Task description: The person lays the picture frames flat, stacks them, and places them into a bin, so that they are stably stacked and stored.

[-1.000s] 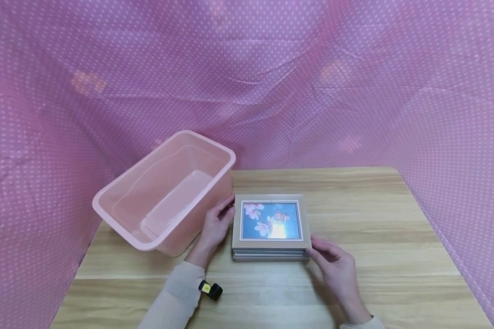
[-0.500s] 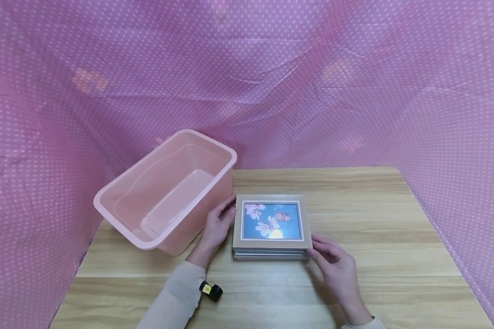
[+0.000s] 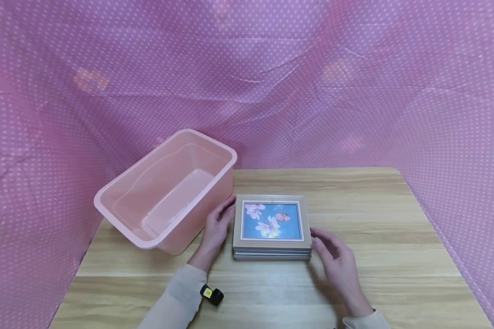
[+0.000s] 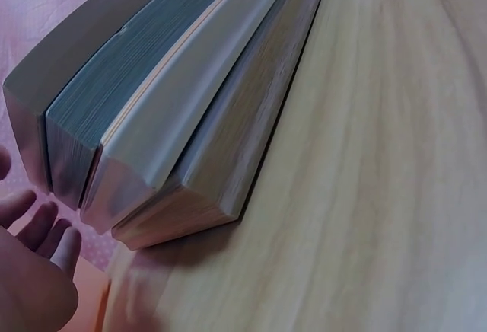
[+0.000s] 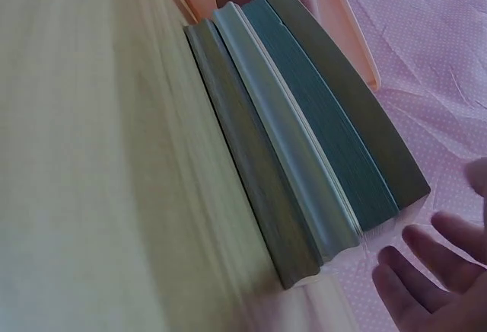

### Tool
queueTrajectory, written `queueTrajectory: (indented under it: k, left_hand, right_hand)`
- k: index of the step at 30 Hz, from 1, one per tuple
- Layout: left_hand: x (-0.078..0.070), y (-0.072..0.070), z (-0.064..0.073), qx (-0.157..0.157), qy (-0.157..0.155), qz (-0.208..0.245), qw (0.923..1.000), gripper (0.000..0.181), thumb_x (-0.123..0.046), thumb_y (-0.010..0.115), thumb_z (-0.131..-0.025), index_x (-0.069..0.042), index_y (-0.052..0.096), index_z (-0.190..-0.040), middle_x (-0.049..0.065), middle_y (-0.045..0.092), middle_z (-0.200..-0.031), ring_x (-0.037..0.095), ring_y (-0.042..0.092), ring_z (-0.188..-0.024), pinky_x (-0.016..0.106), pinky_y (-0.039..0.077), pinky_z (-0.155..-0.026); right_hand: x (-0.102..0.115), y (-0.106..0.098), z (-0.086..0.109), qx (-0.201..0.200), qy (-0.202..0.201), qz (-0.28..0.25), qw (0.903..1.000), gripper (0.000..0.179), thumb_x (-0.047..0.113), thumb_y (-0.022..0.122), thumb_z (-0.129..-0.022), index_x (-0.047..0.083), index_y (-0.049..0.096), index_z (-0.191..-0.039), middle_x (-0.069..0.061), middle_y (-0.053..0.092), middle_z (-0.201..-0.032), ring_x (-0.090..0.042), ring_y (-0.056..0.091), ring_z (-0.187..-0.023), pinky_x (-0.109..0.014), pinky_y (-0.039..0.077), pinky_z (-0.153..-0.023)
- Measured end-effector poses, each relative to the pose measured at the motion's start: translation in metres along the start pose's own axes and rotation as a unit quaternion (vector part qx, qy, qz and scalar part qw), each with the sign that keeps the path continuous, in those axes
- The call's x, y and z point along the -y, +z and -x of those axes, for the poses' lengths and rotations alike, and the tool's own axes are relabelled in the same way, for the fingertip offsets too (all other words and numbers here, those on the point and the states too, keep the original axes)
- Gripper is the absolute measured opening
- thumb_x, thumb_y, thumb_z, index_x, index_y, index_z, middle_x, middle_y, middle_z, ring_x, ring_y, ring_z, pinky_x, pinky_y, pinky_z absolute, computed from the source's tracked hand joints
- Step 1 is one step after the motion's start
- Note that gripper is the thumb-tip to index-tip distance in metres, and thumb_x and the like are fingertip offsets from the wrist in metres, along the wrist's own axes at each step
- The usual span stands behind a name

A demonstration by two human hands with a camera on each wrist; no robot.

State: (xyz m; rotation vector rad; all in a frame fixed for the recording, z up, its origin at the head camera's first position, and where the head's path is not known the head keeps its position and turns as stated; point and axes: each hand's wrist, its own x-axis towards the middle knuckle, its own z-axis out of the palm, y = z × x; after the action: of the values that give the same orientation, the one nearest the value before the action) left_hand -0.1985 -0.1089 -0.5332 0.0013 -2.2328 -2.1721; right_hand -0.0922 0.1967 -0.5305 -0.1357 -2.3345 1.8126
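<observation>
A stack of picture frames (image 3: 271,253) lies flat on the wooden table. The top frame (image 3: 238,224) is beige, around a blue picture with pink and white blossoms. Both wrist views show the frames' edges: a teal frame (image 4: 129,81) under the top one, then a pale silvery frame (image 5: 297,134), with a brown wood-grain frame (image 5: 251,157) at the bottom. My left hand (image 3: 216,230) is at the stack's left side, its fingers loosely bent and holding nothing. On the right side, close to the stack's near corner, my right hand (image 3: 340,267) has loose, spread fingers with nothing in them.
An empty pink plastic bin (image 3: 214,201) stands at the table's back left, close beside my left hand. Wooden tabletop (image 3: 387,219) extends to the right of the stack. Pink dotted cloth (image 3: 288,91) hangs behind and along both sides.
My right hand's thumb and fingers have come slightly away from the stack's near right corner. The left hand has hardly shifted, and the frames stay in place.
</observation>
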Motion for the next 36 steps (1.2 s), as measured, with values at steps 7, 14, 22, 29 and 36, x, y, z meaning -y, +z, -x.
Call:
queueTrajectory:
  k: [7, 14, 22, 29, 36]
  left_hand:
    - [0.004, -0.004, 0.006, -0.003, -0.005, 0.031, 0.9995, 0.050, -0.018, 0.049, -0.114, -0.003, 0.046, -0.162, 0.013, 0.043, -0.172, 0.034, 0.034, -0.162, 0.053, 0.022, -0.137]
    - [0.007, -0.004, 0.014, 0.025, -0.034, 0.045, 0.9981, 0.059, -0.028, 0.038, -0.115, -0.010, 0.028, -0.171, 0.008, 0.021, -0.182, 0.034, 0.013, -0.169, 0.059, 0.005, -0.139]
    - [0.019, 0.011, 0.022, 0.044, -0.063, 0.078, 0.9940, 0.061, -0.028, 0.029, -0.117, -0.007, 0.017, -0.173, 0.011, 0.012, -0.183, 0.032, 0.004, -0.170, 0.055, 0.003, -0.140]
    - [0.022, 0.020, 0.026, 0.042, -0.073, 0.103, 0.9911, 0.063, -0.032, 0.028, -0.117, -0.010, 0.015, -0.174, 0.010, 0.012, -0.183, 0.031, 0.003, -0.171, 0.055, 0.001, -0.140]
    - [0.024, 0.024, 0.028, 0.031, -0.079, 0.099, 0.9915, 0.063, -0.033, 0.028, -0.116, -0.011, 0.016, -0.174, 0.009, 0.013, -0.183, 0.032, 0.002, -0.171, 0.059, 0.000, -0.139]
  right_hand:
    - [0.002, 0.004, -0.022, 0.048, 0.000, 0.005, 0.9988, 0.052, 0.034, 0.047, -0.117, 0.008, 0.045, -0.162, -0.015, 0.051, -0.165, -0.031, 0.050, -0.153, -0.003, 0.039, -0.111]
    - [0.008, 0.016, -0.040, 0.097, 0.026, -0.037, 0.9942, 0.062, 0.036, 0.034, -0.119, 0.012, 0.018, -0.173, -0.015, 0.023, -0.180, -0.039, 0.023, -0.167, -0.049, 0.022, -0.137]
    - [0.003, 0.025, -0.050, 0.121, 0.063, -0.056, 0.9891, 0.065, 0.047, 0.023, -0.118, 0.017, 0.009, -0.175, -0.007, 0.009, -0.184, -0.029, 0.003, -0.171, -0.057, 0.001, -0.139]
    - [-0.004, 0.028, -0.055, 0.146, 0.115, -0.064, 0.9804, 0.070, 0.060, 0.018, -0.115, 0.028, 0.002, -0.175, 0.002, 0.000, -0.185, -0.027, -0.006, -0.171, -0.061, -0.005, -0.138]
    - [-0.010, 0.029, -0.057, 0.138, 0.153, -0.080, 0.9752, 0.073, 0.066, 0.020, -0.112, 0.032, 0.004, -0.175, 0.005, 0.002, -0.185, -0.026, -0.006, -0.171, -0.064, -0.006, -0.137]
